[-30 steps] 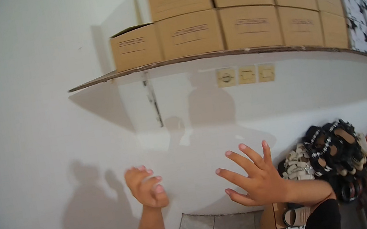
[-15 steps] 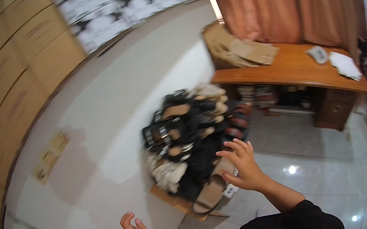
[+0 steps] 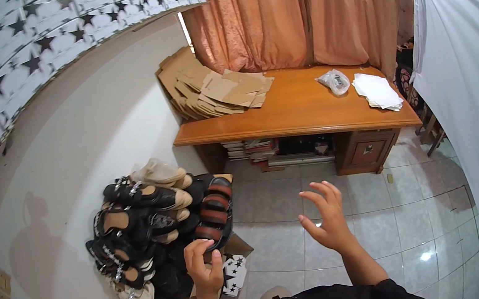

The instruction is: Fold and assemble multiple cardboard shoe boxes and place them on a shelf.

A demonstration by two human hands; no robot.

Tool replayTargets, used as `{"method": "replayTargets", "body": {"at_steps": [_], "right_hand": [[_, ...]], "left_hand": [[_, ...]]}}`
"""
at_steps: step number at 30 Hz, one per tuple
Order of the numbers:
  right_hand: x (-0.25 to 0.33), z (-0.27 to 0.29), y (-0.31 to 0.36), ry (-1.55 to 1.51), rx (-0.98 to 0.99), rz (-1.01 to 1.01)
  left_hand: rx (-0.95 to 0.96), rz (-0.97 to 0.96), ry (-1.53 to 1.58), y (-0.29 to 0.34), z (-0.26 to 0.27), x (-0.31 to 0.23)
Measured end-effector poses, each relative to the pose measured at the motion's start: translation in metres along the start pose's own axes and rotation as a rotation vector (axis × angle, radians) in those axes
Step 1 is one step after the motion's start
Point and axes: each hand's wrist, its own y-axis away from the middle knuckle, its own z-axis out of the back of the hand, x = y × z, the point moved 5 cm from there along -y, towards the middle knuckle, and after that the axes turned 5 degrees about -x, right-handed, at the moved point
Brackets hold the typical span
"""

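The left hand (image 3: 204, 273) hangs empty, loosely curled, near a brown-strapped sandal (image 3: 215, 202) at the right of the shoe pile (image 3: 156, 199), its long axis slanting toward the desk (image 3: 295, 103); I see the right hand (image 3: 330, 226) half-spread, holding nothing.

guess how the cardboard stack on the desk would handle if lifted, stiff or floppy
The cardboard stack looks like thin, flat pieces, so it is probably light for its size. Single pieces seem fairly stiff, as they hold clean-edged shapes. With the layers fanned out and no visible tie, they may well slide apart.
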Motion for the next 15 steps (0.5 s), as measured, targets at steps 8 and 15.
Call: {"method": "replayTargets", "body": {"at_steps": [8,15], "right_hand": [[-0.091,-0.050,-0.089,0.042,0.069,0.062],[-0.196,-0.114,-0.199,0.001,0.075,0.034]], "left_hand": [[0.135,0.016,0.008,-0.073,-0.135,0.069],[0.401,0.087,0.065,-0.171,-0.267,0.128]]}}
